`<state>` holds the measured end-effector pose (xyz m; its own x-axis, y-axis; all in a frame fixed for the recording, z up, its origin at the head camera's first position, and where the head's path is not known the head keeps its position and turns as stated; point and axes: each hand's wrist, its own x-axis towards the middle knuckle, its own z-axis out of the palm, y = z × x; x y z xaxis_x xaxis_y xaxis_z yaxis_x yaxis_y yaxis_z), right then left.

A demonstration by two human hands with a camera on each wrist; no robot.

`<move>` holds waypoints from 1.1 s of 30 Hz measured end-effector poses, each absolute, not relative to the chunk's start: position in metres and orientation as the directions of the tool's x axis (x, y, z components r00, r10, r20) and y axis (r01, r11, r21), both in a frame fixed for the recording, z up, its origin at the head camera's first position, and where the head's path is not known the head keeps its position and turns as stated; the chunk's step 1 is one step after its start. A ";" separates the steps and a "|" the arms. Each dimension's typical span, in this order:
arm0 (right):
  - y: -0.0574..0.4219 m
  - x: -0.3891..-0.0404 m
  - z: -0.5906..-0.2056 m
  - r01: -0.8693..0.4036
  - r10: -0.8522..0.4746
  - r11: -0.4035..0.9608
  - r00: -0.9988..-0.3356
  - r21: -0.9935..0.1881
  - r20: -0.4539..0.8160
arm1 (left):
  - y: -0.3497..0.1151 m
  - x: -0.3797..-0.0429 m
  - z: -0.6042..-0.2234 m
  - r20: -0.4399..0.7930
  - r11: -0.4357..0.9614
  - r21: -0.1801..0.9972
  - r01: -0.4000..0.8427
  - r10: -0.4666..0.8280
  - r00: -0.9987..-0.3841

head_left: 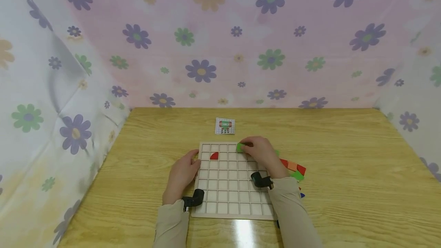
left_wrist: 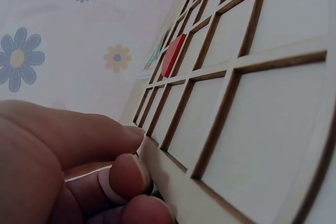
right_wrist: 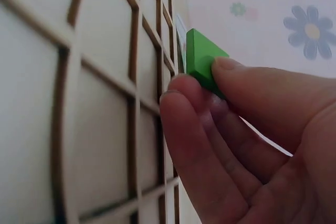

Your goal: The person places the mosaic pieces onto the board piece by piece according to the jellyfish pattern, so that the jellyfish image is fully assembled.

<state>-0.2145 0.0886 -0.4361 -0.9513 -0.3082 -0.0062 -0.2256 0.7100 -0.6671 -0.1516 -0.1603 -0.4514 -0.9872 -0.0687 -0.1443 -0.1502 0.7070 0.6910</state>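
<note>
A wooden grid board (head_left: 224, 216) lies flat on the table, its square cells framed by raised strips. My left hand (head_left: 182, 171) holds the board's left edge, fingertips against the rim in the left wrist view. A red quarter-circle piece (head_left: 214, 156) sits in a cell near the upper left. Over the board's top edge, right of centre, my right hand (head_left: 262, 152) pinches a green block (right_wrist: 202, 59) between thumb and fingers. The right wrist view shows that block tilted and raised above the strips. Its full outline is partly covered by the fingers.
Behind the board lies a small printed card (head_left: 225, 126) with a coloured figure on a grid. Right of the board, partly behind the right arm, are several loose pieces, among them an orange piece (head_left: 292, 165) and a green piece (head_left: 297, 175). Flowered cloth (head_left: 237, 49) surrounds the table.
</note>
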 end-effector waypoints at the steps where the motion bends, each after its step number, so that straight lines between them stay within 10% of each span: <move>1: 0.087 -0.214 -0.436 -0.231 -0.316 0.711 -0.949 -0.665 -0.009 | -0.160 -0.152 -0.451 -0.146 0.707 0.690 -0.154 -0.072 -0.987; 33: 0.042 -0.202 -0.444 -0.356 -0.400 0.762 -0.916 -0.541 0.039 | -0.158 -0.153 -0.452 -0.110 0.731 0.669 -0.135 -0.082 -0.991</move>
